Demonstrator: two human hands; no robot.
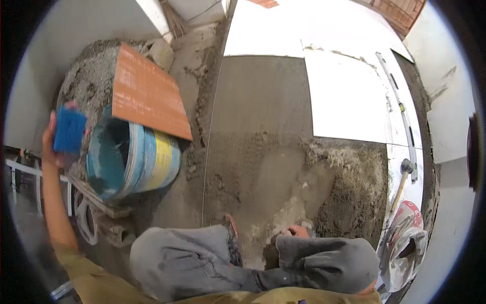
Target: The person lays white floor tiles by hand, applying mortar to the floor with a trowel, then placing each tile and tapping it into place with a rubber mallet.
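At the left, my left hand (pixel 52 137) is raised with its fingers wrapped round a blue sponge (pixel 70 129). Just right of it a blue bucket (pixel 136 159) with a yellow label lies tilted on its side. An orange tile (pixel 148 95) leans on the bucket, its rough back showing. Only some fingers of my right hand (pixel 298 231) show, low in the centre by my knee; whether they hold anything is not visible. Grey mortar (pixel 260 96) lies between the white tiles (pixel 347 96) and a taut string at its left.
A spirit level (pixel 397 96) and a mallet (pixel 401 185) lie on the tiles at the right. Below them stands a crumpled white bag (pixel 405 248). Behind the bucket is a sand heap (pixel 86 76); a hollow block (pixel 115 230) sits at the lower left.
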